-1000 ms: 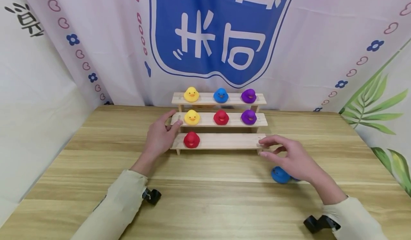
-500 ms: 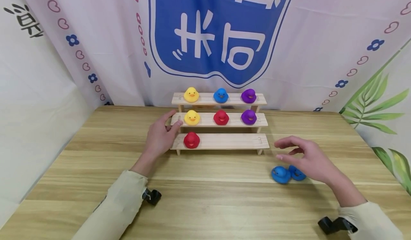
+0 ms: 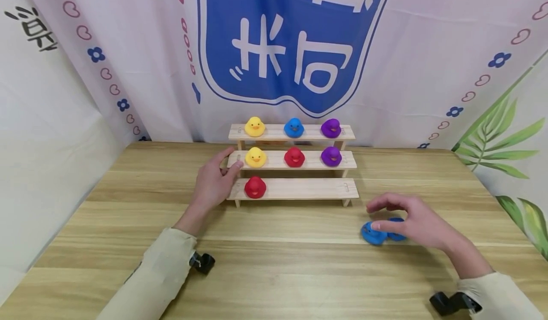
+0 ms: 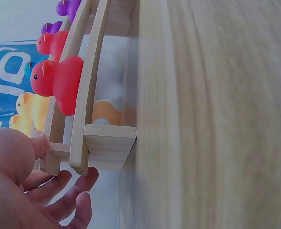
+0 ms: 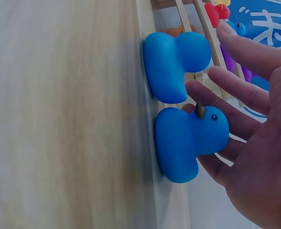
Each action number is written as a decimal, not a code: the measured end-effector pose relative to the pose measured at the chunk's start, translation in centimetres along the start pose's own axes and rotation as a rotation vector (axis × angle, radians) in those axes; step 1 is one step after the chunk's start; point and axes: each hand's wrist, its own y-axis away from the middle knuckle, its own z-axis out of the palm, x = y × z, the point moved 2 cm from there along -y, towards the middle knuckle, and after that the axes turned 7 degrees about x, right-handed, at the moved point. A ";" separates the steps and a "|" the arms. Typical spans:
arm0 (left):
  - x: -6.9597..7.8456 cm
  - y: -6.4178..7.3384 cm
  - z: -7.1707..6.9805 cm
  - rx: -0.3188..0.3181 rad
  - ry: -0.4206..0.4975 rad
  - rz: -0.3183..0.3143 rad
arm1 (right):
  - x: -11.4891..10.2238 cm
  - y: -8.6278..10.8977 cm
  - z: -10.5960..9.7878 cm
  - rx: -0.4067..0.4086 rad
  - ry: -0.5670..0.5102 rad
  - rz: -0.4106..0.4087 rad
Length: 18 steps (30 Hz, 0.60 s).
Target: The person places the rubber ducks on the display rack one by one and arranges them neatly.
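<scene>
A three-step wooden display stand (image 3: 299, 188) holds rubber ducks. On its bottom step sits one red duck (image 3: 255, 188) at the left. My left hand (image 3: 212, 179) holds the left end of the middle step, the thumb over the board and the fingers around its end. My right hand (image 3: 417, 222) hovers, fingers spread and relaxed, over two blue ducks on the table. In the head view the left blue duck (image 3: 372, 235) shows mostly, while the other blue duck (image 3: 396, 236) is partly hidden by the hand. The right wrist view shows both ducks close together, with nothing gripped.
The middle step carries a yellow duck (image 3: 255, 157), a red duck (image 3: 294, 157) and a purple duck (image 3: 331, 156). On top are a yellow duck (image 3: 255, 127), a blue duck (image 3: 294, 128) and a purple duck (image 3: 331, 128). A printed curtain (image 3: 150, 49) hangs behind the wooden table (image 3: 274, 272).
My right hand has moved away from the stand's bottom step, rightward and then down over the two blue ducks. The left hand stays on the stand.
</scene>
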 end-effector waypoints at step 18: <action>0.1 0.0 0.0 0.004 -0.023 0.002 | 0.7 0.5 0.5 -0.099 -0.011 0.022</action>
